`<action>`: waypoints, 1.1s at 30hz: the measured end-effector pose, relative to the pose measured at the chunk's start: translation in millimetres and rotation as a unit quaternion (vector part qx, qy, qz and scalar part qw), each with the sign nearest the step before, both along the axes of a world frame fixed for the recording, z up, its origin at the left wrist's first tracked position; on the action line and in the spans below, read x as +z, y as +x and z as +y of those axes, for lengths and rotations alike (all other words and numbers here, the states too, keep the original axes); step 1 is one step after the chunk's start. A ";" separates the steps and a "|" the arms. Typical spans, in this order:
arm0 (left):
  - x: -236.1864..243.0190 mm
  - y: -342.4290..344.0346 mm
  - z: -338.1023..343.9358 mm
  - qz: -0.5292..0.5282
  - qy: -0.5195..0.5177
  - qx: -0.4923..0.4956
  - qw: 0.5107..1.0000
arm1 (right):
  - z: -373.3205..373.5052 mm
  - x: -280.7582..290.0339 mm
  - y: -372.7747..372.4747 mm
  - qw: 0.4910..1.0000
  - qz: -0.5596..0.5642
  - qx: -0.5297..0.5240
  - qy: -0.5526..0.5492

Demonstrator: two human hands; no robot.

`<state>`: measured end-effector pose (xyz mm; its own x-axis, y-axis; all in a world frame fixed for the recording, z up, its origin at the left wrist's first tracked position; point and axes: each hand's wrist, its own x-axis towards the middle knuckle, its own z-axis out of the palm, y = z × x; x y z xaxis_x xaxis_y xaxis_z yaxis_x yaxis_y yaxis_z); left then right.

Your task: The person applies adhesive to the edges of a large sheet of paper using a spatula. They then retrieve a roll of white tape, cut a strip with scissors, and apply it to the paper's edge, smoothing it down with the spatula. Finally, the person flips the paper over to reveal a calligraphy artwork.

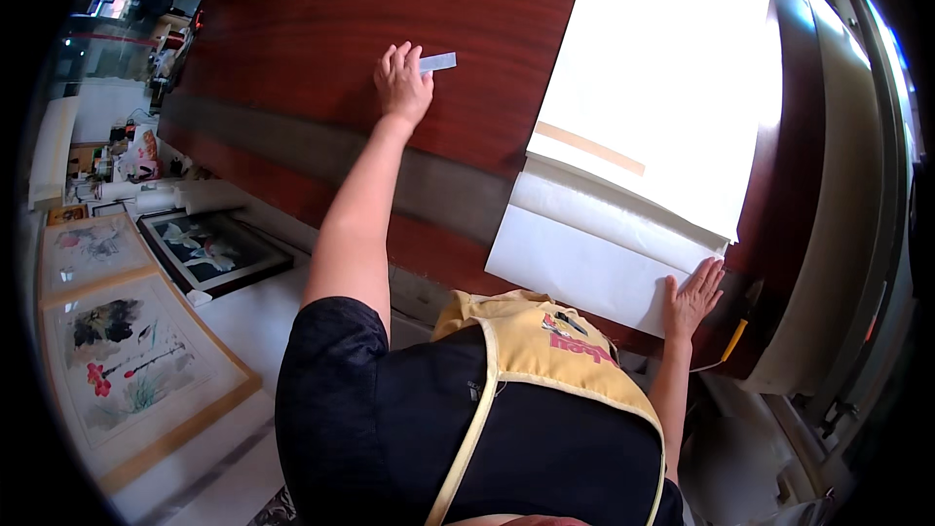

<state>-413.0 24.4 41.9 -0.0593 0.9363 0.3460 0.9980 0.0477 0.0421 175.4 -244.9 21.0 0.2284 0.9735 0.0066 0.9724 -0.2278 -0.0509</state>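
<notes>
My left hand reaches far out over the dark red table, its fingers curled round one end of a small flat pale-grey bar. The bar's other end sticks out to the right of the fingers. My right hand lies flat with outstretched fingers at the near right corner of a white paper sheet, which has a raised fold across it. Beyond it a large white sheet covers the right part of the table. Along its near left edge runs a tan strip.
The dark red table has a grey band across it. A yellow-handled tool lies right of my right hand. At the left are a framed picture, flower paintings and cluttered shelves. A long pale roll-like surface borders the right.
</notes>
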 end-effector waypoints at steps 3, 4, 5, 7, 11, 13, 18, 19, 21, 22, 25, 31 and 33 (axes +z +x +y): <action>3.1 -22.8 33.7 -0.017 -0.141 0.044 0.989 | 0.1 1.2 1.1 1.000 0.002 0.003 -0.004; 11.0 -20.6 43.3 -0.035 -0.185 0.064 0.980 | -2.5 2.1 1.6 1.000 0.001 -0.003 -0.003; 18.1 -17.2 51.2 -0.052 -0.229 0.084 0.968 | -3.2 1.6 2.3 1.000 0.000 -0.009 -0.002; 16.8 -30.2 58.4 -0.057 -0.269 0.059 0.960 | -2.0 -0.8 2.0 1.000 0.007 -0.009 0.005; -13.4 -61.4 47.0 -0.083 -0.202 -0.067 0.973 | 2.1 -2.1 2.3 1.000 0.008 -0.016 0.004; -29.8 -82.2 28.5 -0.109 -0.156 -0.057 0.980 | 8.2 0.5 -0.5 1.000 0.019 0.005 0.012; -11.6 -15.4 15.9 -0.220 -0.142 0.193 0.946 | 0.2 -0.1 -1.1 0.999 0.012 -0.019 0.029; -11.6 -13.5 13.1 -0.244 -0.096 0.227 0.938 | 0.3 -0.3 -2.8 0.999 0.018 -0.019 0.037; -13.2 -22.1 7.2 -0.293 -0.011 0.264 0.919 | 1.6 -0.1 -5.1 0.999 0.018 -0.012 0.042; -7.9 -7.6 5.3 -0.297 -0.040 0.300 0.906 | -0.6 -0.9 -3.8 0.999 0.014 -0.015 0.044; 13.0 30.8 -13.6 -0.243 -0.110 0.350 0.898 | -2.1 -3.2 -1.3 0.999 0.006 -0.018 0.050; -3.0 18.9 -29.0 -0.305 -0.126 0.313 0.891 | -0.3 -6.7 -0.4 0.998 0.010 -0.006 0.065; 5.2 34.3 -32.0 -0.282 -0.130 0.350 0.884 | -2.4 -6.4 1.9 0.998 0.005 -0.007 0.061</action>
